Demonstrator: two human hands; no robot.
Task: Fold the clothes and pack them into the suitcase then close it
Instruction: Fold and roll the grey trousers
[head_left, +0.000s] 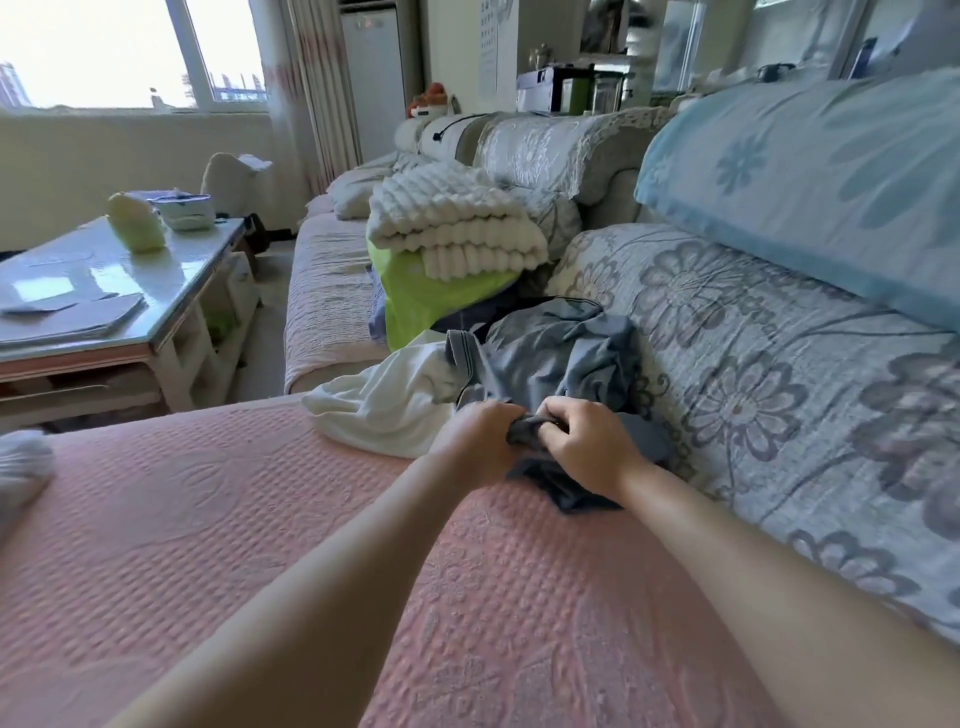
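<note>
Two hands gripped one item. The left hand (480, 441) and the right hand (589, 441) sat knuckle to knuckle with fingers curled, each pinching a bunch of the dark grey garment (563, 491).

Position of the item: the garment lay directly under the hands on the pink seat cover (260, 519), close to the floral backrest (753, 338). It was crumpled. Its visible part trailed from the grip toward the person and slightly to the right, so its long axis could not be fixed with certainty. Both hands were equally near it; neither had a reach advantage.

Judgement: the next move called for drawing the hands apart to spread the cloth flat. The open stretch of pink cover to the left offered room for this; the backrest at the right did not.

Obstructions: a heap of blue-grey clothes (550, 353) lay just beyond the hands, with a white garment (384, 410) just left of it. Either could snag and be dragged along.

Farther out, a lime-green bag (436, 301) carried a folded white blanket (457, 218). A glass-topped worktop (104, 291) stood well apart at the left. No suitcase was in view.
</note>
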